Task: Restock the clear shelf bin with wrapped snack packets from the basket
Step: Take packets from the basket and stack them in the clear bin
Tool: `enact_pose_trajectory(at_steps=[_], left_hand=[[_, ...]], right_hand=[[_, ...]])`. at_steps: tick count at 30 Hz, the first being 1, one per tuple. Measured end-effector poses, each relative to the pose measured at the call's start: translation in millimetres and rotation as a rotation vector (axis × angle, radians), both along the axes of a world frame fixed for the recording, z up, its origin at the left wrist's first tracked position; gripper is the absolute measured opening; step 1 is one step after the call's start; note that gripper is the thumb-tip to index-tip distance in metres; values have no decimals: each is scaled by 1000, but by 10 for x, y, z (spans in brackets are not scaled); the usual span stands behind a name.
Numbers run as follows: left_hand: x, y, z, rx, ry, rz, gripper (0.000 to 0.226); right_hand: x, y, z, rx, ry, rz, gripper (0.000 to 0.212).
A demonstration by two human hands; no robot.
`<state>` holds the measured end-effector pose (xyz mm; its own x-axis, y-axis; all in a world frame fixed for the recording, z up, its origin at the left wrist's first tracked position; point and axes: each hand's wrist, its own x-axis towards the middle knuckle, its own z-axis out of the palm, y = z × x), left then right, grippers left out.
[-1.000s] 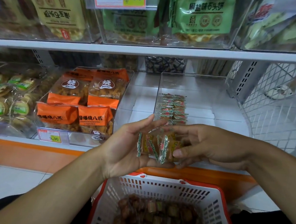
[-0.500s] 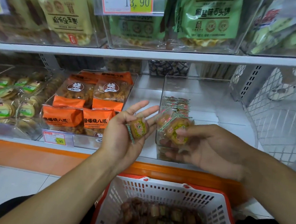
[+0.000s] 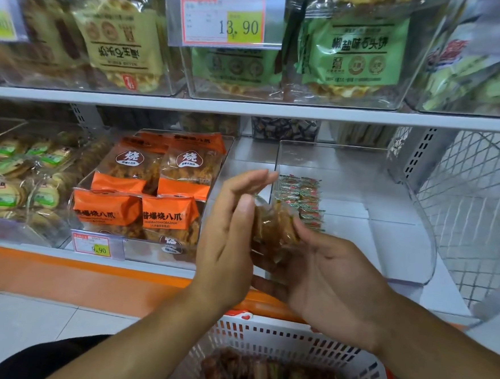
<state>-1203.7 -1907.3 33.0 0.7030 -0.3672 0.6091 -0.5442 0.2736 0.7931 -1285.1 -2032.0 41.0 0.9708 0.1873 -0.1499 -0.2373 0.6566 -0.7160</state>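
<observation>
Glossy clear plastic bin [image 3: 417,230], matt perforated plastic basket [image 3: 306,345].

Open top and bare floor across the right and rear of the clear shelf bin [image 3: 415,260]; stacked snack packets [image 3: 300,198] along its left wall; upper shelf [image 3: 248,108] close overhead.

Our left hand [image 3: 228,235] stands edge-on with straight fingers, while our right hand [image 3: 326,271] lies palm up, fingers curled — the two nearly touching (forearms reaching in from near left and right).
</observation>
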Motion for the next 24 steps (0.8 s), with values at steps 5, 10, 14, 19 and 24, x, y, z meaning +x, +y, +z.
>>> enact_pose_trajectory(at_steps=[5, 10, 14, 19, 24], left_hand=[[17, 12, -37, 79, -131, -10, 45], [133, 47, -48, 302, -385, 20, 101], [105, 25, -28, 226, -386, 76, 87], [46, -35, -102, 176, -409, 118, 87], [90, -71, -133, 248, -444, 159, 86]], right_hand=[[-30, 11, 9, 51, 6, 35, 53], [-50, -35, 25, 154, 61, 30, 53], [-53, -72, 51, 131, 68, 71, 54], [-31, -122, -14, 366, -103, 179, 51], [-19, -225, -37, 329, -74, 114, 50]])
